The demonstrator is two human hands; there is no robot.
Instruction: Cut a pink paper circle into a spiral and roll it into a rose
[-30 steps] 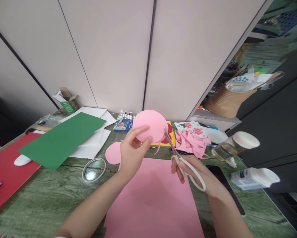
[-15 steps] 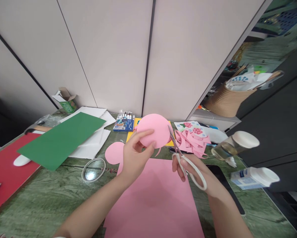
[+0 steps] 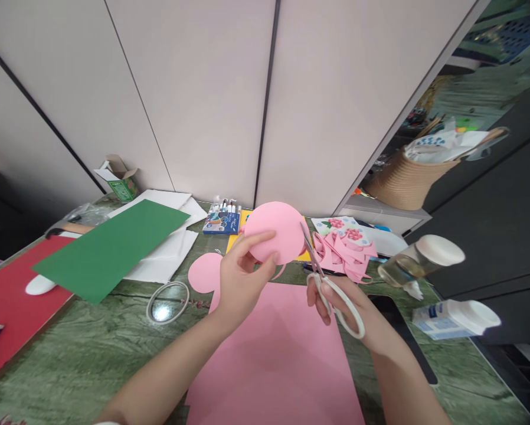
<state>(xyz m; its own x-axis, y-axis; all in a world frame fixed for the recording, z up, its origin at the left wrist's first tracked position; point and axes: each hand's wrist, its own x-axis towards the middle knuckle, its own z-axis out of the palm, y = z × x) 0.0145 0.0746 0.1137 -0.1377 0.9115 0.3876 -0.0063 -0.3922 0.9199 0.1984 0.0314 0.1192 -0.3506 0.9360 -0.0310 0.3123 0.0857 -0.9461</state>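
Note:
Between thumb and fingers, my left hand [image 3: 246, 273] pinches a round pink paper disc [image 3: 277, 227], held up above the table. My right hand [image 3: 336, 298] grips white-handled scissors [image 3: 311, 251], whose blades lie at the disc's right edge. A thin curl of trimmed paper [image 3: 283, 271] hangs beneath the disc. Another pink paper circle [image 3: 203, 273] lies left of my left hand. Under both hands spreads a large pink sheet [image 3: 274, 360]. Pink paper scraps [image 3: 342, 254] are heaped just beyond my right hand.
Green paper [image 3: 114, 248], white sheets [image 3: 172, 254] and a red sheet [image 3: 8, 295] lie on the left. A ring-shaped mirror [image 3: 167, 303] is near the left forearm. Markers [image 3: 222, 217] stand at the back. On the right are a phone [image 3: 402, 336], a jar [image 3: 419, 260] and a white bottle [image 3: 455, 319].
The scissor handles have drawn slightly closer together at the disc's right edge. The paper curl under the disc has shifted a little; my left hand keeps its hold.

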